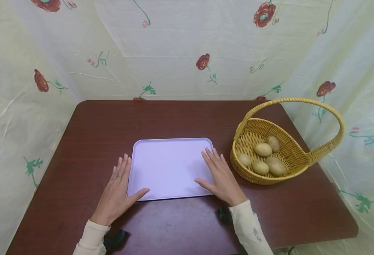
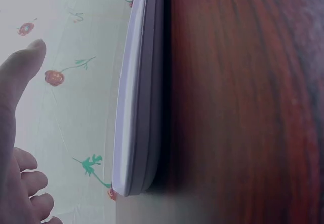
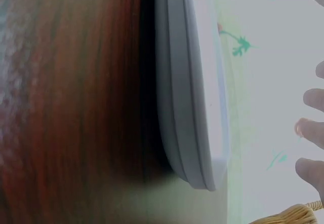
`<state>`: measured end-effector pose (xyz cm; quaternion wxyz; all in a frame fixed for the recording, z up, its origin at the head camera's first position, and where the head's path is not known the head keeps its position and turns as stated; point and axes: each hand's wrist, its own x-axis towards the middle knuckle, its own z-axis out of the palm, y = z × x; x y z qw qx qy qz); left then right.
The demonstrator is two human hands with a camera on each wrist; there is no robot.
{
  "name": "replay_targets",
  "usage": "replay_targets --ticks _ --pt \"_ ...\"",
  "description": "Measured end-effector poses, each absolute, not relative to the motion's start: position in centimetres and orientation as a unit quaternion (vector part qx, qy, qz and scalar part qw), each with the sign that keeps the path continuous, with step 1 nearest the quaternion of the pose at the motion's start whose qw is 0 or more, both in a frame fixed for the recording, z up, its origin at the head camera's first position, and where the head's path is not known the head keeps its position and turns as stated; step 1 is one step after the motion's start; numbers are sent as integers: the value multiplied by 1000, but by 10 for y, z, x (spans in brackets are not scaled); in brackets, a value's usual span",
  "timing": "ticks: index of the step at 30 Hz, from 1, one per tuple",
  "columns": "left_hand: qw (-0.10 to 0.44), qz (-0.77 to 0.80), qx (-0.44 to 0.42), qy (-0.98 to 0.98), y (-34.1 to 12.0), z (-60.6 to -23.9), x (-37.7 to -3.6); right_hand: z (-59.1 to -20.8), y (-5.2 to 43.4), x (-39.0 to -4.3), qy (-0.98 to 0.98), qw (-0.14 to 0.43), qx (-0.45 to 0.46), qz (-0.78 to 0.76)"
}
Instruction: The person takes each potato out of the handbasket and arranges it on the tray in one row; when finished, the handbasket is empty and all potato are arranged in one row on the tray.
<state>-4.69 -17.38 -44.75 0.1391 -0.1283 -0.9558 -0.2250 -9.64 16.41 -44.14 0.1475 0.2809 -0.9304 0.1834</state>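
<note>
Flat now, both open hands [image 1: 116,189] [image 1: 222,177] against the tray's [image 1: 169,166] side edges.

A wicker basket [image 1: 296,156] with a tall handle is seen near the right edge of the dark red-brown worktop [image 1: 180,117]; five potatoes [image 1: 263,149] are held inside. Flowered cloth [image 1: 174,49] is hung behind.

I see my left hand [image 1: 118,189] lying flat, palm down, with the fingers straight and close together and the thumb spread out to the right. My right hand [image 1: 220,177] lies flat in the same way, fingers straight, thumb spread to the left. Both forearms wear light sleeves and angle inward from the bottom edge.
</note>
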Motion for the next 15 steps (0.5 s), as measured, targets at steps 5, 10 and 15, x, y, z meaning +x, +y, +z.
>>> replay_targets --ticks 5,10,15 --pt "137 -228 -128 -956 -174 -449 -47 -440 166 -96 -932 141 276 186" --pt "122 -233 -123 -957 -175 -457 -44 -434 170 -94 -937 140 262 184" --pt "90 -236 -104 -962 -175 -466 -38 -419 182 -91 -936 153 250 195"
